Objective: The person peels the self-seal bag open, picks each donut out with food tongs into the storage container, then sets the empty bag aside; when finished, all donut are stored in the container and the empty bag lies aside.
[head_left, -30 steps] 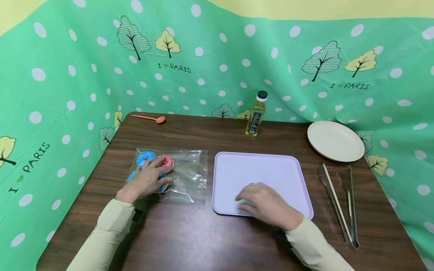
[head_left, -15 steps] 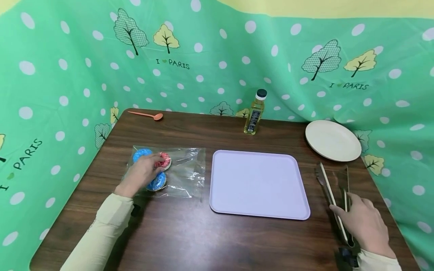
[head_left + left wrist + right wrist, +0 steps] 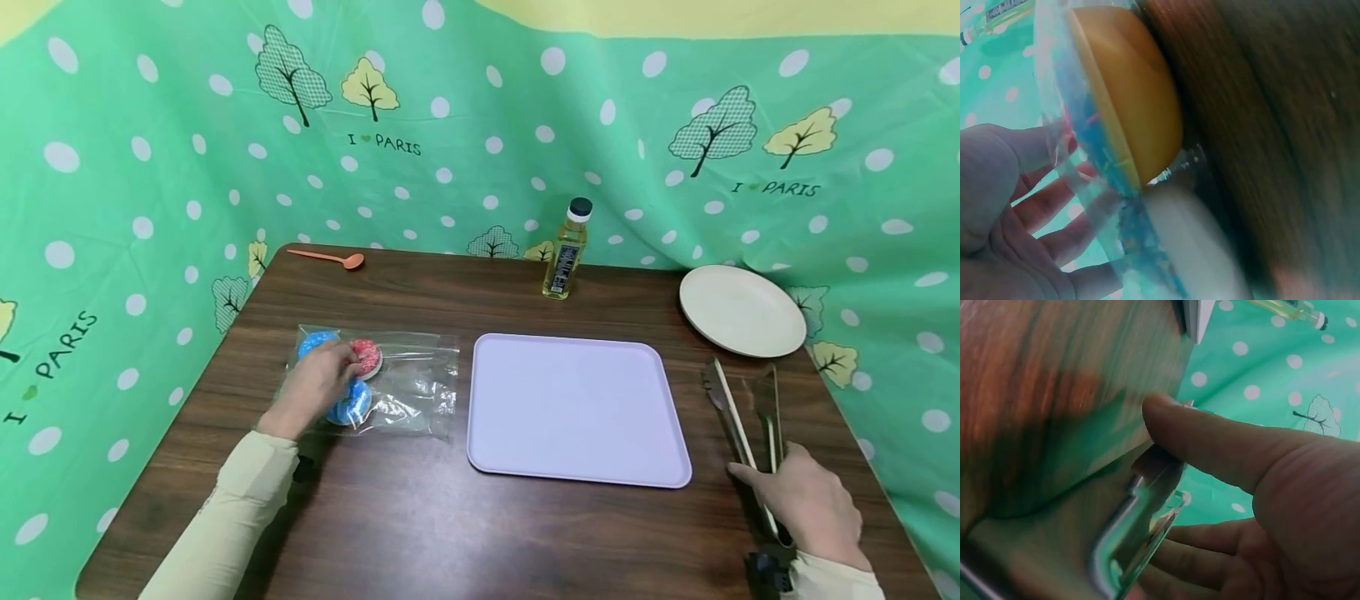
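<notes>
A clear plastic bag (image 3: pixel 416 379) holds toy donuts: blue ones (image 3: pixel 352 406) and a pink-red one (image 3: pixel 368 357). My left hand (image 3: pixel 313 385) lies over the bag, its thumb and fingers pinching at the pink-red donut's near edge through the film. Close up in the left wrist view, an orange donut base (image 3: pixel 1132 87) shows beside the fingers. At the right, my right hand (image 3: pixel 810 500) grips the metal tongs (image 3: pixel 738 421) near their bent end, thumb on one side and fingers on the other. The tongs lie spread on the table; the right wrist view shows their shiny metal (image 3: pixel 1110 544).
Between the hands lies a lilac tray (image 3: pixel 577 408). Behind it stand an oil bottle (image 3: pixel 566 254) and, at back right, a white plate (image 3: pixel 742 310). An orange spoon (image 3: pixel 326 257) rests at the back left. A green curtain (image 3: pixel 480 125) rises behind the table (image 3: pixel 450 533).
My right hand has moved from over the tray to the tongs and taken hold of them. My left hand has drawn its fingers in around the pink-red donut's edge.
</notes>
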